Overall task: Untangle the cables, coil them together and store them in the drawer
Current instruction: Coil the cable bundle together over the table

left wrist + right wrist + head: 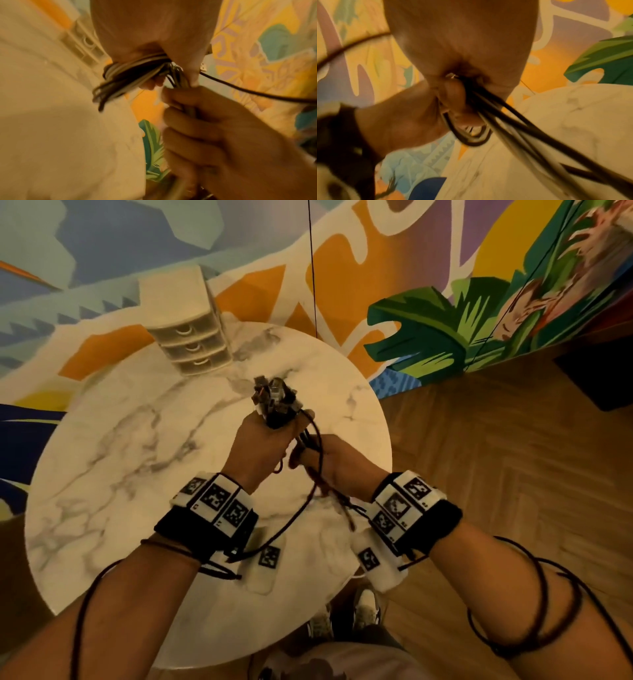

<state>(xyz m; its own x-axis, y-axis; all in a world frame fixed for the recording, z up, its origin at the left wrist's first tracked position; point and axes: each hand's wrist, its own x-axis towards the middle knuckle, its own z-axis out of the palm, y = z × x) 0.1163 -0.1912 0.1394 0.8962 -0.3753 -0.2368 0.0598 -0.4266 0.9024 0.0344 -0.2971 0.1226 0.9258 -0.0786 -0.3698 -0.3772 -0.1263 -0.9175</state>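
Coiling step: left hand [262, 440] gripping cable bundle [274, 398], right hand [329, 460] fingers clamping loose strands [513, 121]. Next: finish wraps, open drawer unit [188, 337].

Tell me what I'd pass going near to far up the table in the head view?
Wrist bands → left hand and right hand gripping the cables → bare marble table → small drawer unit.

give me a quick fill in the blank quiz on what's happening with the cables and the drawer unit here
1. The coiled end of the cables is gripped by the ___ hand.
2. The small drawer unit on the marble table has ___ drawers.
3. All of its drawers are ___.
4. The right hand holds the cables' ___ strands.

Missing words: left; three; closed; loose
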